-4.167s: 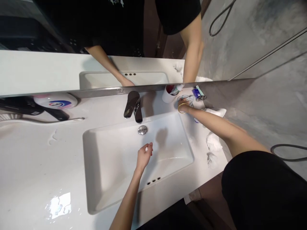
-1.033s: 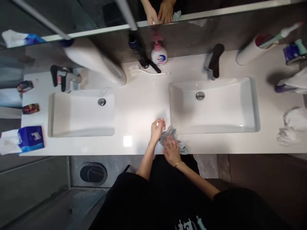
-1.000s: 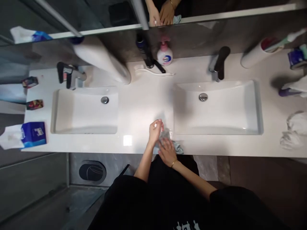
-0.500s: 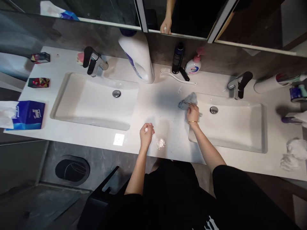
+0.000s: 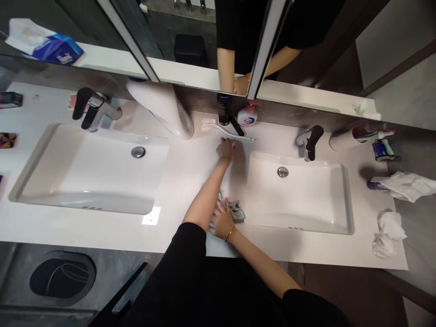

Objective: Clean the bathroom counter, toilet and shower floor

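Between the two basins, my right hand presses a crumpled grey cloth onto the white countertop. Part of the cloth lies hidden under my fingers and behind my left forearm. My left hand reaches across to the back of the counter, its fingers closed; a small white bit shows at the fingertips, too small to name. Just beyond it lies a white long-handled brush. A dark spray can and a pink-topped pump bottle stand behind the brush.
The left basin and right basin flank my hands, each with a faucet. A large white jug stands at the back. Crumpled white tissues lie at the right end. The mirror rises behind the counter.
My right hand has drawn the cloth from beside the right basin's back corner toward the counter's front. My left hand has moved from the front to the back, near the brush. The view has shifted.
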### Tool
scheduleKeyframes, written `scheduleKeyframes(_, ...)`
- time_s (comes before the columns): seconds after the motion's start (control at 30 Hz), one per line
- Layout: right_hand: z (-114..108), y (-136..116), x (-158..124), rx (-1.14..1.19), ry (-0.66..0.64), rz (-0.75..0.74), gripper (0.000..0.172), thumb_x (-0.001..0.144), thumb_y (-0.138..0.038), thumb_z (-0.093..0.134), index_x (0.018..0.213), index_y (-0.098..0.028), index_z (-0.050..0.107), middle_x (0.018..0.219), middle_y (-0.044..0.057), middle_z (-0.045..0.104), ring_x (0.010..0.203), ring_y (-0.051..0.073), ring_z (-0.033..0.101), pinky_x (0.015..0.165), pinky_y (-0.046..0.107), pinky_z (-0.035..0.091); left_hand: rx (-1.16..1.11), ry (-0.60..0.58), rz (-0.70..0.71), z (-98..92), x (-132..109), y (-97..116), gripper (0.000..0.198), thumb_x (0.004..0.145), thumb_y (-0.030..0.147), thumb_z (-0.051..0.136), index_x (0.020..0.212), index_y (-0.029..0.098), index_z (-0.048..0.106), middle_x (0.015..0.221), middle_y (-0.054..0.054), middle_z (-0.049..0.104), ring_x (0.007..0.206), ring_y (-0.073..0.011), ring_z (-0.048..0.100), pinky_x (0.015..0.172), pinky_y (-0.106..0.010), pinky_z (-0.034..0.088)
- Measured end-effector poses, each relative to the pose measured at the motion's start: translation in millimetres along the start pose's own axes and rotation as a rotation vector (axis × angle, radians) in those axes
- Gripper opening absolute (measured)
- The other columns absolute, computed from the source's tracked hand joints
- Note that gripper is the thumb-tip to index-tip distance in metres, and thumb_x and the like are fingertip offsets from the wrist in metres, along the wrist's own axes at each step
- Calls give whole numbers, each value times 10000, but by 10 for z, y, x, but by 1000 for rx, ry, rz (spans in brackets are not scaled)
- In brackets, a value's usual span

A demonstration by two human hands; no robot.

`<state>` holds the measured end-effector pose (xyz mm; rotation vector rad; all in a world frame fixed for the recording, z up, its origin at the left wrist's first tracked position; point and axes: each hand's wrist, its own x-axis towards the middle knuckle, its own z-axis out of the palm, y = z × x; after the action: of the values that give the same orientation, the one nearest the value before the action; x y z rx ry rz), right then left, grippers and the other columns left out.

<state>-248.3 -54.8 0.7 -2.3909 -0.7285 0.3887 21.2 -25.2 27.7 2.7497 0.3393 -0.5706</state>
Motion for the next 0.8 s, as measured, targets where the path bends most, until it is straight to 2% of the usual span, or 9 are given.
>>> scheduleKeyframes(0.07,-53,110,148,29,-57,-39,239,885,-341,587,1066,-270,727,1238,72,666,1401,298,367,1188,643,98,65,-40,35,-6,10,17,363,994,301,404,1243,101,578,1299,-205,579,1111,-287,642,871,-343,506)
scheduleKeyframes(0.17,-205,353,328,63,-42,-49,204,908,-291,572,1020,-240,734,1213,65,688,1357,241,445,1211,547,175,151,-80,53,-34,-2,13,393,979,294,436,1294,78,534,1205,-217,641,1115,-300,641,883,-355,501)
scheduleKeyframes(0.3,-503,783,371,58,112,112,258,896,-181,536,1075,-211,719,1281,85,659,1333,233,482,1192,498,262,182,-92,76,-51,-45,-66,421,928,315,508,1262,65,570,1186,-243,649,1089,-329,648,870,-392,501)
scheduleKeyframes(0.4,-711,1047,337,66,229,240,348,898,-149,470,1165,-199,688,1256,95,669,1279,236,527,1168,487,312,137,-3,128,-86,-104,-198,363,896,341,516,1130,107,665,1147,-236,666,1069,-345,649,848,-410,496)
scheduleKeyframes(0.53,-845,988,459,138,42,7,382,930,-233,482,1288,-242,618,1305,54,647,1252,211,545,1164,448,328,-88,149,29,-236,-254,-464,272,838,303,524,999,165,694,931,-164,726,935,-293,677,784,-344,481)
scheduleKeyframes(0.6,-951,857,666,112,-41,-76,345,893,-372,600,1221,-284,661,1366,28,609,1320,260,482,1188,528,247,-250,267,-15,-325,-381,-633,221,810,261,510,917,182,686,821,-106,723,823,-237,674,754,-297,464)
scheduleKeyframes(0.63,-1044,815,814,78,-31,-51,317,869,-433,635,1151,-302,696,1361,14,612,1322,277,477,1187,555,225,-333,322,-25,-358,-460,-721,198,795,245,503,874,189,676,773,-76,711,769,-210,662,736,-276,456)
scheduleKeyframes(0.73,-1470,901,1400,-59,165,245,274,940,-421,533,1019,-256,737,1222,49,679,1196,255,569,1127,519,331,-555,396,-61,-360,-742,-930,128,750,232,505,764,203,629,657,-6,649,627,-154,600,650,-235,425)
scheduleKeyframes(0.8,-1768,1118,1838,-134,257,431,341,977,-333,451,1103,-145,707,1200,160,661,1172,292,582,1036,510,417,-650,362,-82,-276,-930,-978,95,728,231,515,727,207,607,608,20,604,566,-135,551,594,-223,396)
